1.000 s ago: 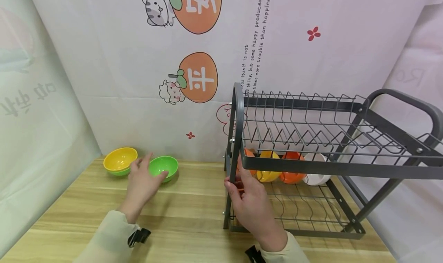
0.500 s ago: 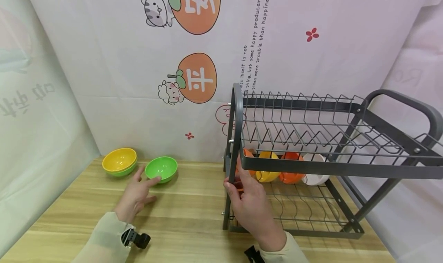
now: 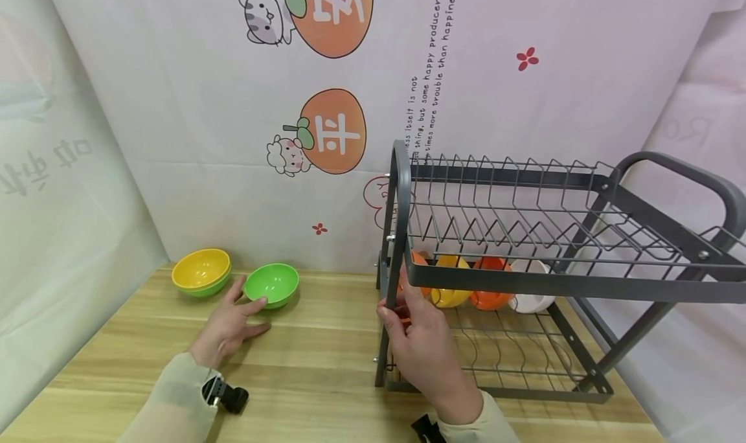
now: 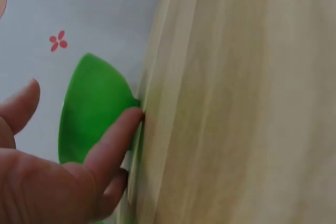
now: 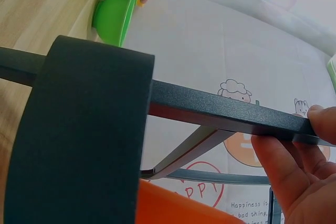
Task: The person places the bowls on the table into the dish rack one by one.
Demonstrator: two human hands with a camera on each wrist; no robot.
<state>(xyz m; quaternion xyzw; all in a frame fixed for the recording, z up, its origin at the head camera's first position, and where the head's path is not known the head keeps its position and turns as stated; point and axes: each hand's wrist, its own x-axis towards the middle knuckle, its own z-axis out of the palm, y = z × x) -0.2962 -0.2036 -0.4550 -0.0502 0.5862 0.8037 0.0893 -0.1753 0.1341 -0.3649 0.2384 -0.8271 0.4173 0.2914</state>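
Just front-left of the lone green bowl (image 3: 272,281), the nearer left hand (image 3: 226,328) has fingers apart; the right hand (image 3: 430,349) grips the rack (image 3: 553,287).

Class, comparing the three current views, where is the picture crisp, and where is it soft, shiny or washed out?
Head view: mostly crisp, the backdrop's English lettering readable, with small highlights on the stacked yellow bowl; left wrist view: soft, the grain of the tabletop smeared; right wrist view: the dark rack looms close, while the upper-right backdrop looks washed out.
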